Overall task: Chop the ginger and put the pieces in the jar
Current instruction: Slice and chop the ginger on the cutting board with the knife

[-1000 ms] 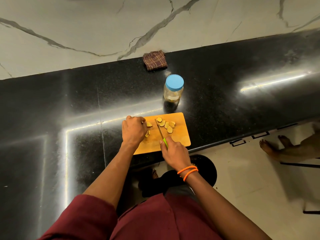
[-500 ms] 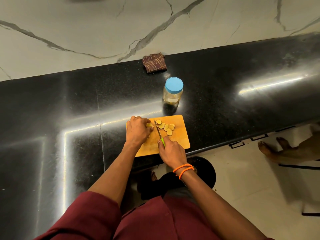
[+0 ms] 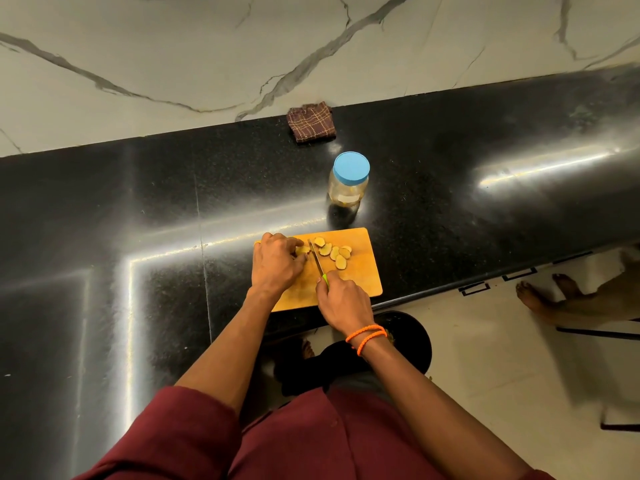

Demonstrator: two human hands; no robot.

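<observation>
Ginger (image 3: 302, 250) half-hidden under gripping left hand (image 3: 277, 265); right hand (image 3: 341, 299) grasps knife (image 3: 317, 259).

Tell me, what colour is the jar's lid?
Blue: the jar's lid shows best in the head view.

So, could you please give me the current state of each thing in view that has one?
jar: upright, blue lid on, beyond the board
ginger piece: uncut, held on the board
ginger slices: cut, loose on the board
knife: blade down beside the ginger piece
cutting board: flat on the counter
left hand: holds the ginger piece
right hand: grips the knife handle
cloth: folded by the wall
</observation>
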